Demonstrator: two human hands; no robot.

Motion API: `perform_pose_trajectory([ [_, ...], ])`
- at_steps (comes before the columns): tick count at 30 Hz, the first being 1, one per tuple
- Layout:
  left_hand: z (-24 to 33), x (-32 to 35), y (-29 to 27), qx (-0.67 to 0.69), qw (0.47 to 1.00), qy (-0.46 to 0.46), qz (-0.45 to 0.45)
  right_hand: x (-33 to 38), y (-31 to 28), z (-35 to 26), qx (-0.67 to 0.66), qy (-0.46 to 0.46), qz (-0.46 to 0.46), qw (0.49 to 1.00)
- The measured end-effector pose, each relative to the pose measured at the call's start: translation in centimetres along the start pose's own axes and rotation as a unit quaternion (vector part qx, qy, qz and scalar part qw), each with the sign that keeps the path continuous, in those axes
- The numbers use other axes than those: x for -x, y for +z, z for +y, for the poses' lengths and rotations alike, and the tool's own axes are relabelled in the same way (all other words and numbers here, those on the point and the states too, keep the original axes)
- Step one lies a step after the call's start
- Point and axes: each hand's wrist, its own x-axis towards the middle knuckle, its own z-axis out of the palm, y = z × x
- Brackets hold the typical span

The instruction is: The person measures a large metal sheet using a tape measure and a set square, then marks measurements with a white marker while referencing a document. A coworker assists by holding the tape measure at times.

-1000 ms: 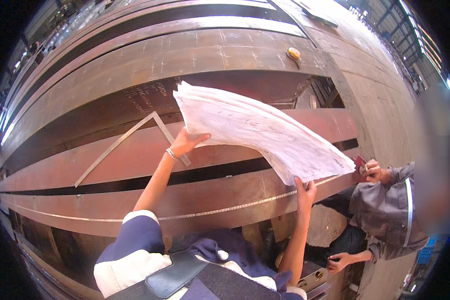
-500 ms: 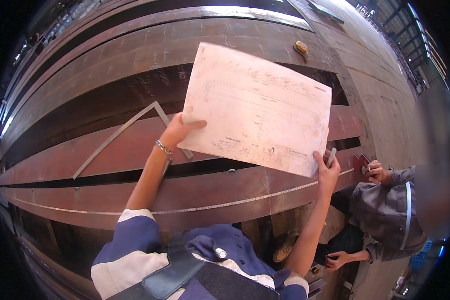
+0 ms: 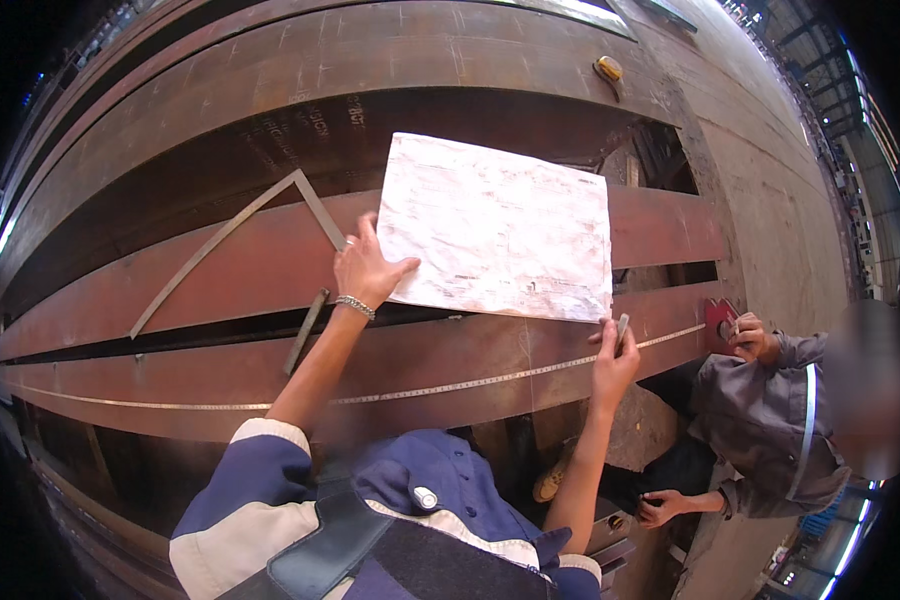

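The paper is already showing open over the beams, tape stretched out, what remains not showing, the left hand resting spread at its left edge, the right hand pinching a stick

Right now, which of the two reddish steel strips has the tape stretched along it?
The strip nearer the person, seen behind the right hand: the measuring tape runs along it. The farther strip has the angled metal square lying across it instead.
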Motion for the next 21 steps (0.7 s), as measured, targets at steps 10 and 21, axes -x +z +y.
perform_pose_trajectory([
  [10, -1.9, 2.4, -3.1, -0.020, 0.991, 0.079, 0.107, 9.0, -3.4, 1.0, -0.239, 0.200, 0.062, 0.948],
  [21, -1.7, 12.9, -5.0, 0.068, 0.976, 0.090, 0.186, 10.3, -5.7, 3.3, -0.162, 0.178, 0.017, 0.970],
])
